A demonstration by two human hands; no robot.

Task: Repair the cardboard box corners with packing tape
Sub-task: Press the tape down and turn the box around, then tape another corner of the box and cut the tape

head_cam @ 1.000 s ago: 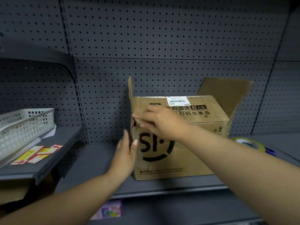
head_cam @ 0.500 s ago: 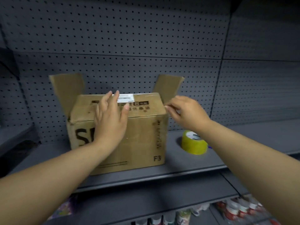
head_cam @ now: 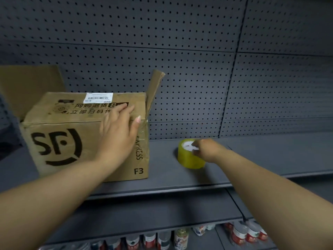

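A brown cardboard box (head_cam: 72, 141) with black "SF" print stands on a grey shelf (head_cam: 261, 159), its two side flaps raised. My left hand (head_cam: 119, 130) lies flat over the box's upper right front corner, fingers spread on the top flap. Clear tape shows on that right corner edge. To the right of the box a yellow roll of packing tape (head_cam: 189, 157) lies flat on the shelf. My right hand (head_cam: 203, 148) is on top of the roll, fingers curled at its white core and rim.
Grey pegboard (head_cam: 180, 42) backs the shelf. To the right of the tape roll the shelf surface is bare. Below the shelf's front edge stand several bottles and cans (head_cam: 180, 239) on a lower level.
My view swung right. My right hand left the box's right corner and dropped onto the tape roll. My left hand slid right along the box top to the right front corner.
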